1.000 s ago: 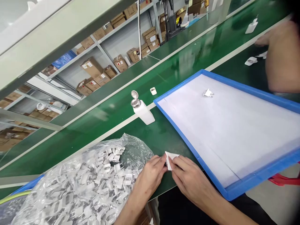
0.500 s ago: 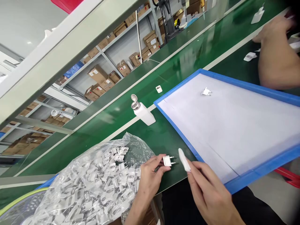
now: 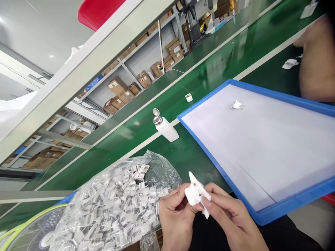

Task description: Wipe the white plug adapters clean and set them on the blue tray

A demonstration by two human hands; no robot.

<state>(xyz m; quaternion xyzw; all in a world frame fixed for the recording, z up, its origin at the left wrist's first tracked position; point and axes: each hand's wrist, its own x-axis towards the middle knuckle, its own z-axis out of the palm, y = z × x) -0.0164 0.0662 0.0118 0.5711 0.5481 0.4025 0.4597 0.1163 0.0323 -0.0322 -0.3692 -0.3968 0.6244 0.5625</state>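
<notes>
In front of me, my left hand pinches a white two-pin plug with its pins toward my right hand. A folded white cloth is held by my right hand and lies against the plug's pin face. Both hands are close together, and fingers hide part of the plug and the cloth. Left of them, a clear plastic bag holds several similar white plug parts. Another white plug lies in the blue-rimmed tray.
A white pump bottle stands beyond my hands, with a small white adapter behind it on the green belt. At right, a co-worker's arm reaches near a white piece. A fan guard sits lower left.
My hands have come together. The plug's pins now meet the cloth, which was held apart before. The view has shifted slightly.
</notes>
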